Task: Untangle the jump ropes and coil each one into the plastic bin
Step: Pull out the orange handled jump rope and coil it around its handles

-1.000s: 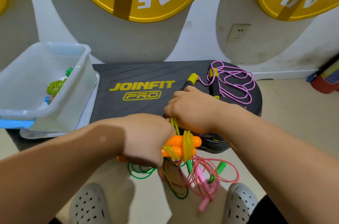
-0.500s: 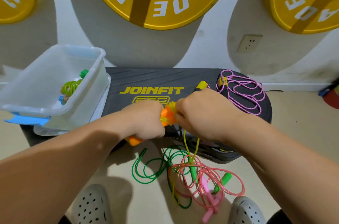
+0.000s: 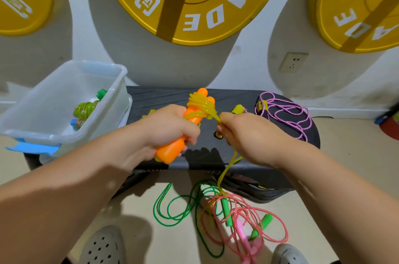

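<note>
**Yellow jump rope** (image 3: 200, 103), wound in several turns round its two orange handles (image 3: 170, 151), is held above the middle of the counter (image 3: 164, 95), near its front edge. The left hand (image 3: 170, 127) grips the handles with its fingers curled round them. The right hand (image 3: 244, 134) pinches the yellow cord just beside the winding. From there the cord hangs past the counter's front edge to the floor (image 3: 345, 166).

The plastic bin (image 3: 92, 64) stands on the counter's left end, mouth upward, apart from both hands, and holds one coiled green rope (image 3: 84, 108). A purple rope (image 3: 287, 114) lies loose on the counter's right end. Below the counter's front edge, a green floor rope (image 3: 172, 207) and a pink rope (image 3: 248, 220) lie tangled.
</note>
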